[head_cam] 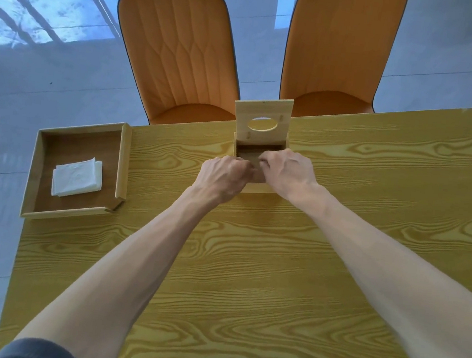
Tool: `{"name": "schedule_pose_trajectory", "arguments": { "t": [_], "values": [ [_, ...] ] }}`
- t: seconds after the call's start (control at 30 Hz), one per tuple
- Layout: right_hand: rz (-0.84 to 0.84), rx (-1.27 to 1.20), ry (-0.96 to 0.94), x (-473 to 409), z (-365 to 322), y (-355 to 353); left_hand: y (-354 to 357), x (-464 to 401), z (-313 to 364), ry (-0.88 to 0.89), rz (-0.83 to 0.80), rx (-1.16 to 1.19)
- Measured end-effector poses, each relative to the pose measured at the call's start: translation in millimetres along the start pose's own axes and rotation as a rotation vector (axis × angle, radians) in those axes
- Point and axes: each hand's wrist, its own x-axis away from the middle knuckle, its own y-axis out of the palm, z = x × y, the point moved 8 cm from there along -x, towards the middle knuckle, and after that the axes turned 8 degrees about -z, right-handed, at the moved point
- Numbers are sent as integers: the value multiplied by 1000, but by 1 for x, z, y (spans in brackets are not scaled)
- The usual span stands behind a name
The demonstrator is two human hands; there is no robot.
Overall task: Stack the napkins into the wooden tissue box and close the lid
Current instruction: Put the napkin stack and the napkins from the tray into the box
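Observation:
The wooden tissue box (258, 189) stands at the far middle of the table. Its lid (243, 115), which has an oval hole, is raised upright behind the opening. My left hand (223, 177) and my right hand (287, 173) meet over the box's near rim, fingers curled down into the opening. The fingertips and whatever they touch are hidden; the part of the interior that shows is dark and bare. A small stack of white folded napkins (77, 177) lies in a shallow wooden tray (123, 160) at the table's left edge, well apart from both hands.
The yellow wood-grain table (248, 268) stretches toward me under both forearms. Two orange chairs (178, 54) (337, 52) stand behind its far edge, on a pale tiled floor. The tray overhangs the table's left edge slightly.

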Motion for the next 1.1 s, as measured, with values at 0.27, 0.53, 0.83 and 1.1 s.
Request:
{"name": "schedule_pose_trajectory", "arguments": {
  "t": [0.27, 0.53, 0.83, 1.1],
  "values": [
    [165, -10, -62, 24, -39, -31, -33, 61, -44, -65, 240, 91],
    [125, -118, -229, 27, -138, -28, -32, 148, -139, -437, 252, 166],
    [-14, -282, -265, 9, -264, 17, -12, 240, -272, -780, 294, 480],
    [-148, -596, -73, -40, -339, 63, 4, 224, -362, -761, 244, 833]
  ]
}}
